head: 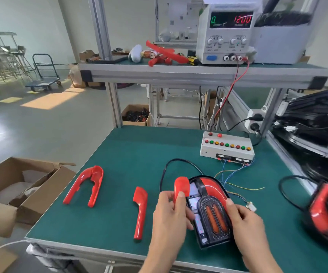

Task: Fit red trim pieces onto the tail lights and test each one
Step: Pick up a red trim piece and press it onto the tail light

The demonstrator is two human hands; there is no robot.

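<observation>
Tail light [214, 211] lengthwise, rounded end away; left hand [169, 215] apparently pinching trim [182, 187].

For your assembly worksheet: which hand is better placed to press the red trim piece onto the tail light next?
The left hand: it already pinches the red trim piece at the tail light left edge, while the right hand steadies the light's right side.

Blurred tail lights [325, 211] (edge-cropped)

There is only one view, from a camera on the person's head. It looks forward and down, from close above the green desk [119, 194] near edge. It also reaches the upper shelf [179, 72] and the floor [41, 125] at left.
</observation>
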